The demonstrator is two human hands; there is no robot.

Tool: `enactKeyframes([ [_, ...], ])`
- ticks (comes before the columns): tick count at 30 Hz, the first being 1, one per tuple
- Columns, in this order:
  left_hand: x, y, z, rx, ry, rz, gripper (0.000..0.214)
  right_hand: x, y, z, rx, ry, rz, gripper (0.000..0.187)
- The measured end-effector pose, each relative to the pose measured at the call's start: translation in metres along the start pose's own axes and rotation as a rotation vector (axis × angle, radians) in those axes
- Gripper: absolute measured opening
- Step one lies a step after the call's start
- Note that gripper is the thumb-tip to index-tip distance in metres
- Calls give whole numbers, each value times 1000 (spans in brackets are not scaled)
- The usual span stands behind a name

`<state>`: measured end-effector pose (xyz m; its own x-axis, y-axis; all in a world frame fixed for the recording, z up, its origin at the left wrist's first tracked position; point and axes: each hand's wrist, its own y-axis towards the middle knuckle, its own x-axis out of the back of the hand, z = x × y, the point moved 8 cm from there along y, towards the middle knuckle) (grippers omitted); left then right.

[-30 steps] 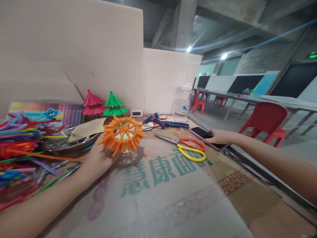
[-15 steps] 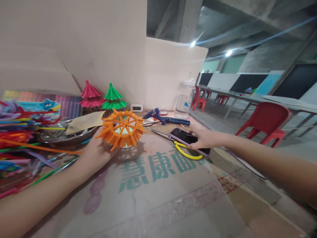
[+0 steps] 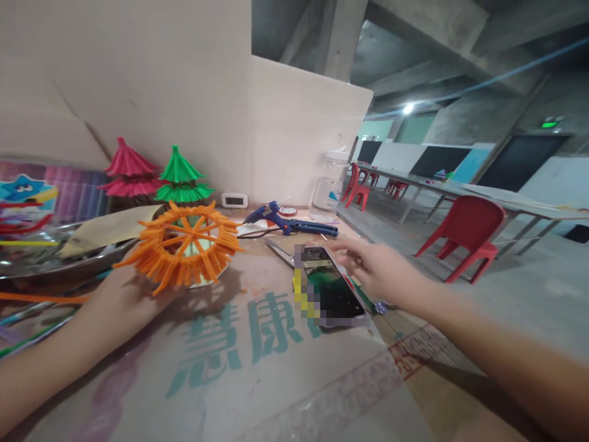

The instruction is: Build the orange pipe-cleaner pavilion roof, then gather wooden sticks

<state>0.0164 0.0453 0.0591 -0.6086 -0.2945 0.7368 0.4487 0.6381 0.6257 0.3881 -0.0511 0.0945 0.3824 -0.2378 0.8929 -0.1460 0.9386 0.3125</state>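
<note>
My left hand is at the left, behind and under an orange wheel-shaped piece made of fuzzy pipe cleaners, with spokes and a fringed rim. The hand seems closed on it, though the piece hides the fingers. My right hand hovers at the right edge of a phone, its fingers loosely bent, apart and slightly blurred. Lit up, the phone's screen faces upward. Yellow-handled scissors are partly covered by the phone, only a blade and some of the handle showing.
Pink and green pipe-cleaner trees stand behind the wheel. A blue glue gun, small digital clock and clear bottle are at the back. A metal bowl sits left; a red chair is beyond the table.
My right hand has come off the phone to its right side. The phone has moved nearer and turned, and its screen is now lit. The view has swung right; my left hand still has the orange piece.
</note>
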Motion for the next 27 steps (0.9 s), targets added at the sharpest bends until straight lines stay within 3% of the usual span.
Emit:
enactKeyframes([
  [4,0,-6,14,108,7,27,42,-2,-3,-11,-11,407,58,54],
  [6,2,-6,15,126,2,20,39,-13,-5,-13,-13,578,154,55],
  [9,5,-6,13,131,-10,11,33,-31,-7,-18,-44,660,278,49],
  [11,5,-5,12,132,-18,7,34,-35,-4,-24,-68,619,273,46],
  [17,3,-3,5,96,-29,1,31,-3,6,-29,-67,274,-48,33],
  [19,2,-3,4,92,-19,24,33,3,4,-21,-78,191,-43,29],
  [24,1,-4,4,83,5,21,37,1,-11,7,-51,-14,121,30],
  [27,0,-1,2,33,2,7,37,1,-21,25,-4,-121,111,45],
])
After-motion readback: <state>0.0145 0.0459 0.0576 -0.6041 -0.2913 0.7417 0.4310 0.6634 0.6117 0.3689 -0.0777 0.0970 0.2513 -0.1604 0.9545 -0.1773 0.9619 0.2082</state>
